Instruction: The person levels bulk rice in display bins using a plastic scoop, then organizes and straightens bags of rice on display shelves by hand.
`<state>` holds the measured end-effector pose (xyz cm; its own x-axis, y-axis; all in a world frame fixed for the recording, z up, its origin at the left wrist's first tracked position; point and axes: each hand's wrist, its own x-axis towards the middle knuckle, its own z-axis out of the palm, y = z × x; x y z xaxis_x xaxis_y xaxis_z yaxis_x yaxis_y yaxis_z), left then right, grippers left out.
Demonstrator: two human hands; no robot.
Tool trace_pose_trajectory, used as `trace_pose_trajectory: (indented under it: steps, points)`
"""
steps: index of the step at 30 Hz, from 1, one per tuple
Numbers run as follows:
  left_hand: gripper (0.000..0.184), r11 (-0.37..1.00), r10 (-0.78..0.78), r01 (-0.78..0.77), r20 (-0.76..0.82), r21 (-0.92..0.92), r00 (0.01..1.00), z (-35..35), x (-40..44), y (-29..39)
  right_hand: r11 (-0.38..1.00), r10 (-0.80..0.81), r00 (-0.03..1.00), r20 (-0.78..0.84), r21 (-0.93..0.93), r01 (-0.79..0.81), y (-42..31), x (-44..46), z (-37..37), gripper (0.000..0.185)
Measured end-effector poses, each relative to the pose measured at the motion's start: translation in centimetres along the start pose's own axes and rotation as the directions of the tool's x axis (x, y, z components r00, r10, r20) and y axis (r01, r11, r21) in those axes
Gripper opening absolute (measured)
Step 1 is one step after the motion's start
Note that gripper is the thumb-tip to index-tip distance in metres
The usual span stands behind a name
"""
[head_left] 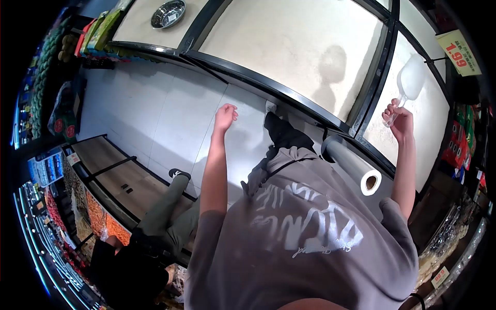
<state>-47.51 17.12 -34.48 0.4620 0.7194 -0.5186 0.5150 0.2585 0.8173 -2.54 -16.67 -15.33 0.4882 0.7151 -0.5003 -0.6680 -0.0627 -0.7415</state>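
My right hand is closed around the handle of a clear plastic scoop. The scoop's bowl looks whitish and lies over the right-hand bin, which holds pale, fine-looking contents; I cannot tell how much is in the scoop. Away from the bins, my left hand hangs over the floor. Its fingers are loosely curled in, and nothing shows in them. A roll of clear plastic bags sticks out from the bin front, between my body and my right forearm.
A large middle bin has dark rails. A metal bowl sits in the left bin. A price sign hangs at right. Behind on the left, another person stands by bulk-food bins and a low wooden-topped stand.
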Motion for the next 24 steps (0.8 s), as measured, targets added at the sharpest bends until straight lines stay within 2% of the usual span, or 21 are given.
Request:
trace_pose_trajectory:
  steps: [1,3,5,7,9,10,11,12,14,17,20,22,23,24]
  points:
    - [0.023,0.999,0.035,-0.035,-0.038,0.007,0.999,-1.8,1.6,2.0,0.999,-0.001,1.000,0.029,-0.037,0.002,-0.1,1.9,-0.2,0.009]
    - [0.025,0.994,0.104,-0.099,-0.105,0.055,0.989,-5.4,4.1,5.8,0.915,-0.088,0.944,-0.317,-0.401,-0.049,-0.4,4.1,4.4,0.012]
    - [0.026,0.982,0.162,-0.145,-0.147,0.119,0.976,-8.6,6.6,8.6,0.763,-0.177,0.941,-0.290,-0.644,-0.055,0.1,5.8,9.6,0.029]
    - [0.026,0.977,0.180,-0.158,-0.161,0.143,0.970,-11.5,9.9,10.8,0.568,-0.095,0.978,-0.188,-0.816,-0.101,1.8,9.4,11.3,0.046]
    - [0.028,0.944,0.195,-0.132,-0.191,0.301,0.962,-13.7,13.6,12.7,0.370,0.026,0.994,-0.106,-0.923,-0.108,4.2,12.2,15.0,0.049]
    - [0.028,0.943,0.192,-0.129,-0.188,0.306,0.963,-14.0,15.3,13.9,0.331,0.079,0.993,-0.092,-0.937,-0.113,6.3,14.2,15.8,0.050]
    - [0.029,0.887,0.235,-0.105,-0.244,0.451,0.941,-14.1,16.8,14.8,0.213,0.107,0.994,-0.033,-0.976,-0.055,8.8,16.3,16.2,0.052]
    - [0.029,0.808,0.284,-0.069,-0.285,0.585,0.915,-14.3,17.6,15.5,0.139,0.075,0.992,0.100,-0.986,0.089,11.6,18.2,16.6,0.048]
    - [0.030,0.793,0.299,-0.090,-0.256,0.603,0.919,-13.0,18.3,17.0,0.026,0.116,0.981,0.152,-0.988,0.150,15.0,20.3,19.7,0.047]
    - [0.028,0.775,0.325,-0.134,-0.207,0.618,0.923,-10.9,20.1,18.6,0.030,0.296,0.939,0.173,-0.985,0.172,16.8,21.8,24.3,0.049]
    - [0.027,0.773,0.397,-0.206,-0.204,0.600,0.895,-10.8,23.7,19.9,0.038,0.261,0.947,0.188,-0.982,0.184,19.0,23.2,26.9,0.046]
    - [0.025,0.663,0.581,-0.295,-0.224,0.688,0.782,-11.1,27.7,21.1,0.100,0.251,0.947,0.200,-0.978,0.181,20.0,24.2,29.0,0.043]
    - [0.025,0.662,0.575,-0.303,-0.205,0.685,0.792,-11.1,30.2,21.5,0.104,0.254,0.950,0.181,-0.982,0.159,20.4,24.5,29.8,0.043]
    - [0.025,0.605,0.625,-0.346,-0.158,0.717,0.764,-11.1,34.1,22.1,0.096,0.283,0.946,0.156,-0.986,0.134,21.0,25.5,31.1,0.042]
